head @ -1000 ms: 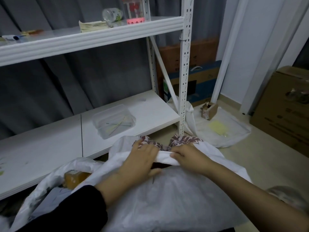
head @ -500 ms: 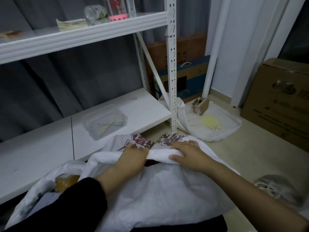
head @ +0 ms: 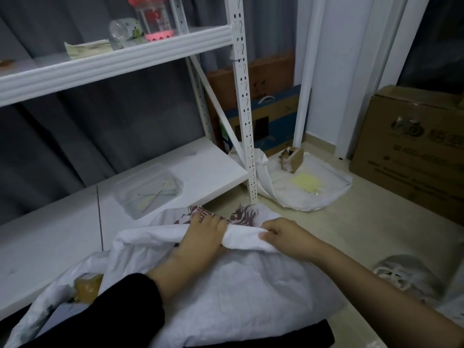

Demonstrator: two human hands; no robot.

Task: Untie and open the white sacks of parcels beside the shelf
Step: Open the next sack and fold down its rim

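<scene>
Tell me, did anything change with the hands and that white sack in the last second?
Barely. The left hand and right hand slid slightly apart along the rolled top edge of the white sack, baring a little more of the roll between them. Both still grip it. The shelf, clear tub and flat sack by the post have not moved.

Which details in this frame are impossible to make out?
Head view:
Any tie on the white sack: hidden under its rolled rim, which the left hand and right hand grip.
Sack contents: covered by fabric.
Print on the cardboard box: blurred.
Sack's bottom: cut off by the lower edge.
</scene>
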